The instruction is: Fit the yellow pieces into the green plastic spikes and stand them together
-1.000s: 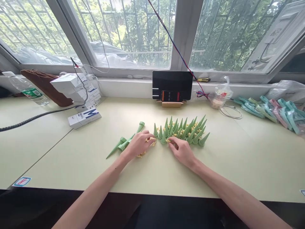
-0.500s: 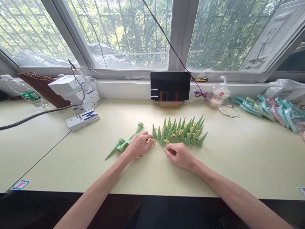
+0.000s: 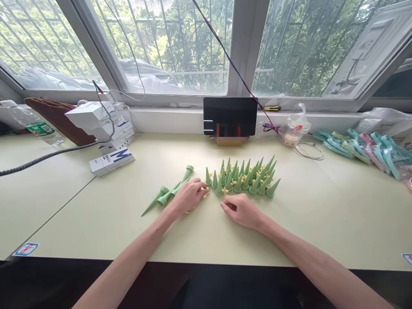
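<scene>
My left hand is low over the table with its fingers bent together at a small yellow valve, one of a few yellow pieces around and partly under it. Beside that hand lie several loose green plant-watering spikes with ribbed caps. To the right, many green spikes stand in a tight group, points up, with small yellow valves among them. In front of this group my right hand rests with curled fingers, thumb against forefinger. Nothing shows in it.
A black tablet leans on a stand at the back. White boxes and a water bottle are at the left. Back right are a bagged cup, a coiled white cable and wrapped pastel plastic tools.
My left fingers have shifted very slightly over the yellow pieces. My right hand has moved a little to the left. The green spikes have stayed put.
</scene>
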Demonstrator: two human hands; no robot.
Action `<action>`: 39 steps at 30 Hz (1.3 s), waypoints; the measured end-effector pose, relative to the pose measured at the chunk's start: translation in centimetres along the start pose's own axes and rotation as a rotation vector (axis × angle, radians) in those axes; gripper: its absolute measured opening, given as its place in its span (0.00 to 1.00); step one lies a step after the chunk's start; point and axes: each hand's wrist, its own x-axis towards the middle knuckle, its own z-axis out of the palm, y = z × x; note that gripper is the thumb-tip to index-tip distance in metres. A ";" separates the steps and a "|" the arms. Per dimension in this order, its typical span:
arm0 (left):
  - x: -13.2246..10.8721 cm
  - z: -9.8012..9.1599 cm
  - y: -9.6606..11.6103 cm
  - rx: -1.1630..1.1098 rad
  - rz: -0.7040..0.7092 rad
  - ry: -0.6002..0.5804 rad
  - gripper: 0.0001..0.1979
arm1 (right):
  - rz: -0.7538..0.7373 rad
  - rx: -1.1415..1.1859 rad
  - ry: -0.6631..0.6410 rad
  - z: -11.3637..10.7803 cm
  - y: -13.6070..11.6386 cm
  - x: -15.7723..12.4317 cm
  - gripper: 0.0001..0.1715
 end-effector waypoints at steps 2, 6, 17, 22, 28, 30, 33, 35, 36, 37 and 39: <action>0.0 0.0 0.0 -0.010 0.001 0.001 0.14 | -0.002 -0.007 -0.001 0.0 0.0 0.0 0.19; 0.0 0.0 0.0 -0.014 -0.015 -0.007 0.13 | -0.007 -0.014 -0.004 0.0 0.0 0.0 0.19; -0.1 -0.1 0.4 -0.069 0.074 0.123 0.09 | 0.020 0.031 0.005 0.0 0.2 0.0 0.15; -0.5 0.1 1.4 -0.142 0.208 0.209 0.08 | 0.064 0.100 0.086 0.0 -0.1 0.0 0.11; -1.4 1.5 2.5 -0.120 0.267 0.119 0.08 | 0.088 0.160 0.131 0.0 -0.1 -0.1 0.13; -1.6 1.8 2.8 -0.108 0.279 0.091 0.09 | 0.071 0.152 0.116 0.0 -0.1 0.0 0.12; -1.7 2.0 3.2 -0.111 0.307 0.077 0.10 | 0.043 0.147 0.100 -0.1 0.0 0.1 0.13; -1.7 2.1 3.3 -0.116 0.322 0.078 0.10 | 0.032 0.154 0.089 -0.1 0.1 0.1 0.14; -1.7 2.1 3.3 -0.121 0.330 0.079 0.10 | 0.028 0.156 0.084 -0.1 0.1 0.1 0.14; -1.6 2.2 3.4 -0.127 0.338 0.080 0.10 | 0.025 0.154 0.082 -0.1 0.1 0.1 0.15; -1.6 2.2 3.4 -0.142 0.347 0.084 0.09 | 0.021 0.142 0.088 -0.2 0.1 0.1 0.15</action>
